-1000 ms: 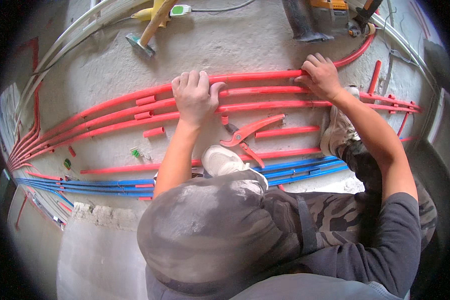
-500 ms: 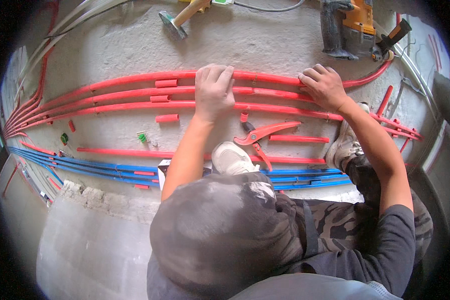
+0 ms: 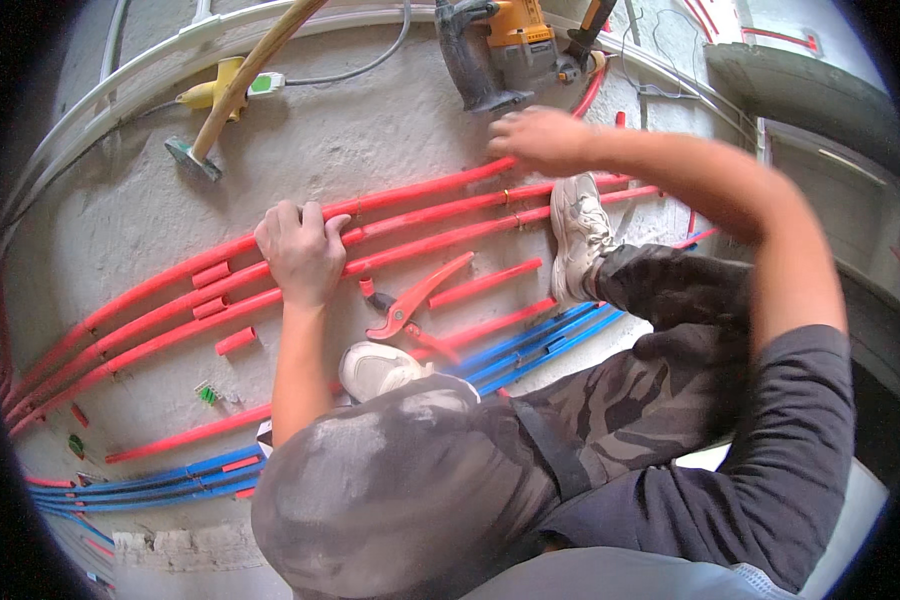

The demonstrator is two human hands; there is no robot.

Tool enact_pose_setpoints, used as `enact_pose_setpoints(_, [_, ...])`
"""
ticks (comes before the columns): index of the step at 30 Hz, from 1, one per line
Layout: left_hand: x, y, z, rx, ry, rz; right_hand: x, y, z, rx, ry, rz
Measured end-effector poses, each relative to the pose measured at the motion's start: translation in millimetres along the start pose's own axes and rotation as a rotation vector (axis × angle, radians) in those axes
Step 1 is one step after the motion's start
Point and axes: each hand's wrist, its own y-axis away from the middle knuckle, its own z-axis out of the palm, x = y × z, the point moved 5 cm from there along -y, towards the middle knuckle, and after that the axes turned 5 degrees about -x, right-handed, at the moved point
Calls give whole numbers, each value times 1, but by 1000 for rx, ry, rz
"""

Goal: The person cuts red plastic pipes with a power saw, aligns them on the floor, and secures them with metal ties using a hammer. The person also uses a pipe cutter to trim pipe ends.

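Note:
My left hand (image 3: 303,250) is closed over the farthest red pipe (image 3: 410,192) of a bundle of long red pipes along the floor; its thumb points right. My right hand (image 3: 540,140) lies over the same pipe where it bends away to the far right; its fingers are blurred, so I cannot tell whether they grip. Just beyond that hand stands an orange and black power drill (image 3: 520,55). Nearer to me, right of my left hand, a red pipe cutter (image 3: 410,305) lies with its jaws apart beside a loose red pipe piece (image 3: 485,284).
A hammer (image 3: 192,160) with a wooden handle and a yellow plug connector (image 3: 225,85) with a grey cable lie at the far left. Short red sleeves (image 3: 236,341) lie by the pipes. Blue pipes (image 3: 540,345) run closer to me. My shoes (image 3: 578,235) stand among the pipes.
My view has swung to the right. My right hand has moved right along the far pipe to its bend near the drill. My left hand remains on the pipe.

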Motion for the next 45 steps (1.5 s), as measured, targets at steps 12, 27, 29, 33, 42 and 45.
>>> enact_pose_setpoints(12, [8,6,7,14,48,20,41,241,-51,-211,-303,776])
enact_pose_setpoints(27, [22,-33,-17,-480,-28,137,95,232,172,166,-692,585])
enact_pose_setpoints(29, [37,-64,-30,-567,26,208,99,232,180,227,-928,674])
enact_pose_setpoints(33, [125,-182,-61,-671,-123,462,120,213,190,333,-1099,684])
enact_pose_setpoints(42, [387,-328,79,-478,-240,1153,106,130,200,775,-996,501])
enact_pose_setpoints(45, [409,-342,146,-810,239,610,99,122,204,792,-955,606])
